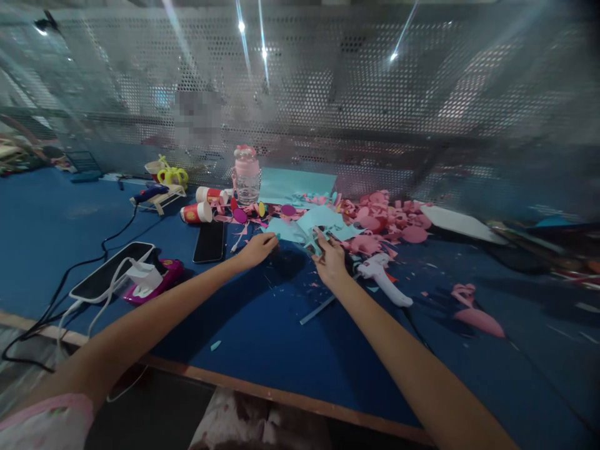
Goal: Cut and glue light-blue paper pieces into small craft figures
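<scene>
turquoise sheet offcuts lie on the worktop by the left hand, whose grip is narrow, contents unclear, and the right hand, pinching a small blurred piece; the step seems close handwork, next calling for a steady pinch

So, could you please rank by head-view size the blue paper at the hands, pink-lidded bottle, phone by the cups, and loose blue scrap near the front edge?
1. Blue paper
2. Pink-lidded bottle and phone: too alike to rank
3. Loose blue scrap
</scene>
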Tool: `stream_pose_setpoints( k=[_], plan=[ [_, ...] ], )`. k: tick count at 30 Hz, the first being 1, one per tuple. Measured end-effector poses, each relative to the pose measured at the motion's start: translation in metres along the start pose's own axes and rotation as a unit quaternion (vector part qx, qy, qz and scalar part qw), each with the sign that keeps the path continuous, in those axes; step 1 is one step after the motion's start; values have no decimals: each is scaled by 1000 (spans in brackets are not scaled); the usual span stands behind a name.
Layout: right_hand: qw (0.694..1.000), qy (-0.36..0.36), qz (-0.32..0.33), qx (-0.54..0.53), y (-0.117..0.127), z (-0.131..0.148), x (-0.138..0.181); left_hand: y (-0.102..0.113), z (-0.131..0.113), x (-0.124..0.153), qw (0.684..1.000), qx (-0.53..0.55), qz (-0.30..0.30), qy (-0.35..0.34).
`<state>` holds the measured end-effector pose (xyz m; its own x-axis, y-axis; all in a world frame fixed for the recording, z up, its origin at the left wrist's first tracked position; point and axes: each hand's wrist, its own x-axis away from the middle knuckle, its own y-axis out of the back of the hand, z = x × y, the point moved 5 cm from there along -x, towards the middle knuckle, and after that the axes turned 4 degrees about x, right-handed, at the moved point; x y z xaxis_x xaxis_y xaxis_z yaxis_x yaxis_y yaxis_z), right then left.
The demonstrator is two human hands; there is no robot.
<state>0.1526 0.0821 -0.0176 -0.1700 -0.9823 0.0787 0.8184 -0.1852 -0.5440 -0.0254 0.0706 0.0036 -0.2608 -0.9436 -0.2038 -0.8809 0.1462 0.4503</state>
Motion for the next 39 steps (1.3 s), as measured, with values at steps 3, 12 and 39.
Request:
stream_pose_setpoints(
  k=[3, 12, 39],
  plan=[
    [999, -40, -10, -25, 0, -4, -1, -14, 8, -11, 965, 249, -15, 86],
    [989, -111, -6, -93, 1, -6, -3, -25, 37, -19, 906, 409, -60, 91],
    [981, -163, 37, -93, -5, -14, 2, -9, -68, 17, 905, -45, -209, -368]
  ],
)
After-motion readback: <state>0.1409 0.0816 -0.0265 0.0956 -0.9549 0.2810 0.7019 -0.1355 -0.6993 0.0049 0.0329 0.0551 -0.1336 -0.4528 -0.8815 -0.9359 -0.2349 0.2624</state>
